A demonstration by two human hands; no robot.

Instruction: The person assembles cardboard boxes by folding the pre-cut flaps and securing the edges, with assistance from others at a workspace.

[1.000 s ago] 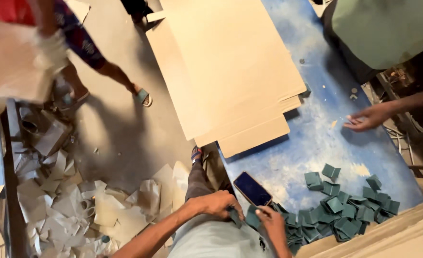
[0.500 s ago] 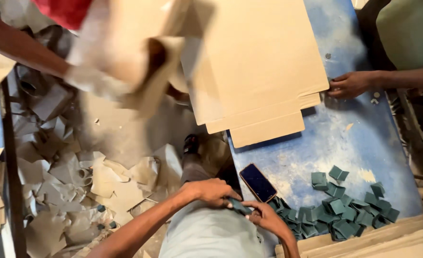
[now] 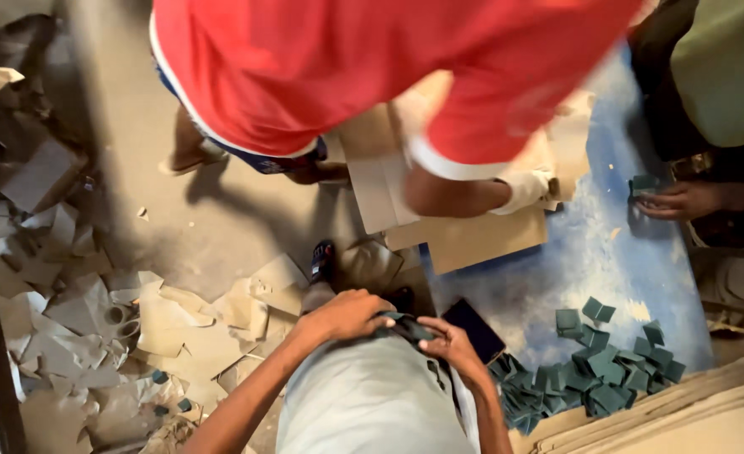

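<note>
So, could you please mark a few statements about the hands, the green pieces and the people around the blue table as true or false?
1. Both hands, left hand and right hand, meet on a dark green piece at the person's lap. True.
2. The pile of green squares lies on the grey floor among the scraps. False: it lies on the blue table.
3. A dark phone lies on the table beside the right hand. True.
4. The person in the red shirt stands well away from the cardboard sheets. False: that person bends over them.
5. Paper scraps litter the floor left of the hands. True.
</note>
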